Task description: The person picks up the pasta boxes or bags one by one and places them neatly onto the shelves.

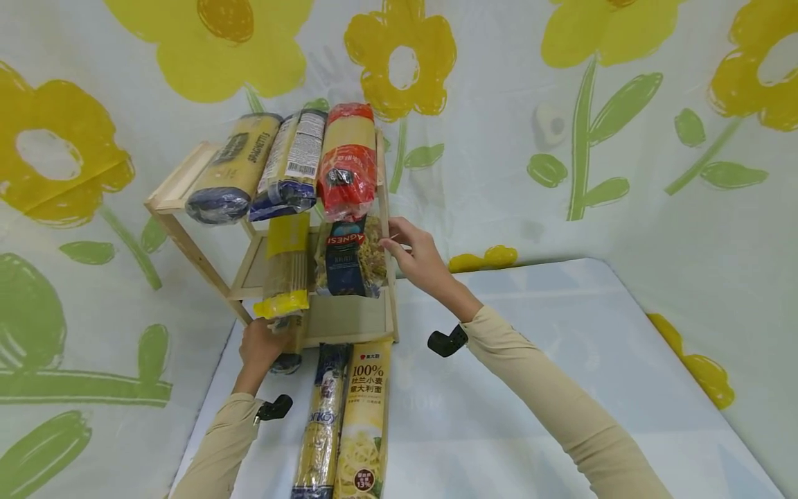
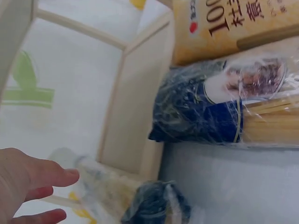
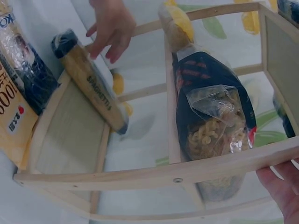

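Note:
A wooden rack (image 1: 368, 320) holds pasta packs on its levels. My right hand (image 1: 420, 256) holds the rack's right-hand upright, thumb and fingers at its edge; some of its fingers (image 3: 279, 186) show against the wood in the right wrist view. Low on the left, my left hand (image 1: 260, 344) is beside a spaghetti pack (image 3: 91, 84) on the bottom level. In the left wrist view, the left hand's fingers (image 2: 44, 177) are spread apart, near that pack's dark blue end (image 2: 156, 205). Whether they touch it I cannot tell.
On top lie a blue-ended spaghetti pack (image 1: 233, 170), a blue-and-white pack (image 1: 291, 163) and a red pack (image 1: 349, 163). A yellow-ended pack (image 1: 285, 267) and an Agnesi pasta bag (image 1: 350, 256) occupy the middle level. Two long packs, blue-ended (image 1: 321, 423) and yellow (image 1: 364, 423), lie in front.

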The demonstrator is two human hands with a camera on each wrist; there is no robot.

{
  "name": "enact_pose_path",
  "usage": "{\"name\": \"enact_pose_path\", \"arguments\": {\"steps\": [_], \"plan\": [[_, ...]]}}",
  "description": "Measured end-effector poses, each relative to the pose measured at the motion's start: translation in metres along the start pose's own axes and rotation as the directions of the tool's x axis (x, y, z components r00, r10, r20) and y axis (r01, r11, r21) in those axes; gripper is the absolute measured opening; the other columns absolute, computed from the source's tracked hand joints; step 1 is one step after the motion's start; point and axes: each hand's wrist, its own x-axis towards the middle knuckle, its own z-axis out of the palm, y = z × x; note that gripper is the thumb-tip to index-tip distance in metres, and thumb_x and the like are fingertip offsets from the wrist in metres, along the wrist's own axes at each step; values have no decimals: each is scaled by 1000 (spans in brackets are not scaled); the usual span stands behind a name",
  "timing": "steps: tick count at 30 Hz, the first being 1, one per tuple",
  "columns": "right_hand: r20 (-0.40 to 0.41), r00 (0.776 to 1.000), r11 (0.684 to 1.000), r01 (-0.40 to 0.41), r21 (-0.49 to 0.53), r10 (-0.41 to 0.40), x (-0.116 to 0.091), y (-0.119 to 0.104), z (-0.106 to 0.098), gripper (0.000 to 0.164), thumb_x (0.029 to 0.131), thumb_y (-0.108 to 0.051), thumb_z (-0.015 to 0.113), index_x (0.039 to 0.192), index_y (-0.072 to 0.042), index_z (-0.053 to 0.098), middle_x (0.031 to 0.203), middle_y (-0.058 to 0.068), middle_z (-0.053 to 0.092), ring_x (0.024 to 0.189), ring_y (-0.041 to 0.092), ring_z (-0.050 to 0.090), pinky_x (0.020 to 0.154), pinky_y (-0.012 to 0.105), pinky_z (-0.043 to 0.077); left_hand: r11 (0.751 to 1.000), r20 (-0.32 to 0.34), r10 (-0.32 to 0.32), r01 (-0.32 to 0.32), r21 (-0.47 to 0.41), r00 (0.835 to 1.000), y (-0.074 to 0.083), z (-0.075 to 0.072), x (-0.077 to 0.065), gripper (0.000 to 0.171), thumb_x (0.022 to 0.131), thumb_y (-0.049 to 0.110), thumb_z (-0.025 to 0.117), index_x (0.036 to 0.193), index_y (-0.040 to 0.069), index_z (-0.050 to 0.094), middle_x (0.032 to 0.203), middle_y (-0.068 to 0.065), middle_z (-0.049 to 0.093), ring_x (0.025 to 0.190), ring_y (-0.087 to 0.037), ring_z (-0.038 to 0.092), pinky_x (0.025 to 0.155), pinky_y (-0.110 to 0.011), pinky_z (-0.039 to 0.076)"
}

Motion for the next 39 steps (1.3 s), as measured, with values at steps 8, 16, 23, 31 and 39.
{"name": "enact_pose_path", "arguments": {"steps": [8, 16, 23, 31, 39], "plan": [[7, 1000, 1000, -11, 6, 10, -1, 0, 0, 25, 97, -8, 54, 119, 2, 54, 99, 19, 63, 93, 32, 64, 84, 37, 53, 997, 71, 33, -28, -66, 997, 1, -21, -20, 52, 86, 24, 66, 127, -6, 52, 122, -31, 55, 103, -45, 58, 70, -54, 51], [2, 1000, 1000, -27, 12, 27, 1, 1, -1, 23, 97, -10, 54, 117, 0, 55, 98, 20, 63, 92, 33, 64, 82, 40, 53, 983, -2, 55, -55, -175, 998, 8, -31, -45, 45, 90, 24, 64, 129, 4, 54, 117, -24, 59, 103, -40, 60, 72, -49, 52], [15, 999, 999, -32, 30, 32, -1, 2, -1, 23, 97, -12, 54, 118, -2, 56, 99, 18, 63, 93, 33, 64, 81, 40, 53, 975, -53, 110, -118, -186, 992, 10, -34, -72, 42, 86, 17, 69, 124, 7, 57, 115, -20, 61, 99, -38, 62, 68, -49, 53], [11, 999, 999, -42, 16, 42, -2, 4, -1, 26, 97, -12, 54, 118, 3, 54, 98, 15, 64, 92, 31, 65, 82, 42, 53, 975, -9, 106, -106, -193, 994, 11, -33, -105, 51, 82, 15, 73, 129, 6, 54, 116, -19, 60, 101, -37, 61, 65, -44, 52], [20, 997, 997, -73, 35, 72, -4, -25, -5, 25, 97, -5, 52, 120, 6, 54, 101, 26, 61, 96, 39, 62, 84, 48, 51, 989, 98, 16, -1, -146, 995, 10, -20, -127, 55, 82, 19, 73, 132, 9, 52, 122, -16, 58, 105, -36, 59, 69, -48, 51]]}}
